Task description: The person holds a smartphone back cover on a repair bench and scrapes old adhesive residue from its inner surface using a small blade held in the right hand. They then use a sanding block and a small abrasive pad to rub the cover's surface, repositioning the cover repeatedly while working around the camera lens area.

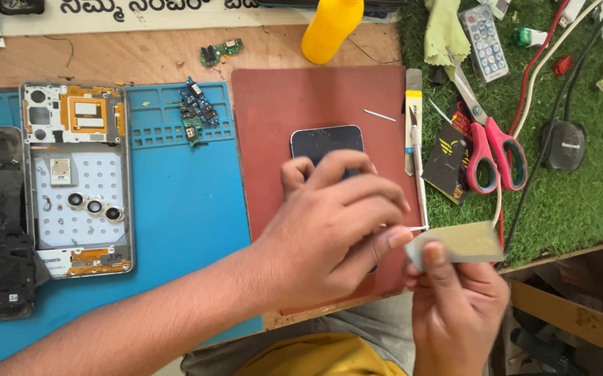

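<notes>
The left hand (pixel 333 223) is laid over the lower part of a dark phone screen (pixel 327 142), which lies flat on the red mat (pixel 273 104) on the table (pixel 106 56). Its fingers are curled down onto the glass; the grip is narrow, and it cannot be told whether anything is pinched beneath it. The right hand (pixel 455 306) is closed on a pale rectangular card (pixel 463 242), held between thumb and fingers just beside the mat's right edge, touching the left fingertips.

For the step in hand, the screen is best kept pressed flat and steady, and the card should be brought in at a shallow angle along the edge, with little force, so that the glass is not chipped or bent.

The screen is seen as black, glossy, with rounded corners; only its upper part is visible, and no crack is apparent there. A dismantled phone frame (pixel 77 179) lies well apart on the blue mat (pixel 176 223); pink-handled scissors (pixel 493 153) lie to the right.
</notes>
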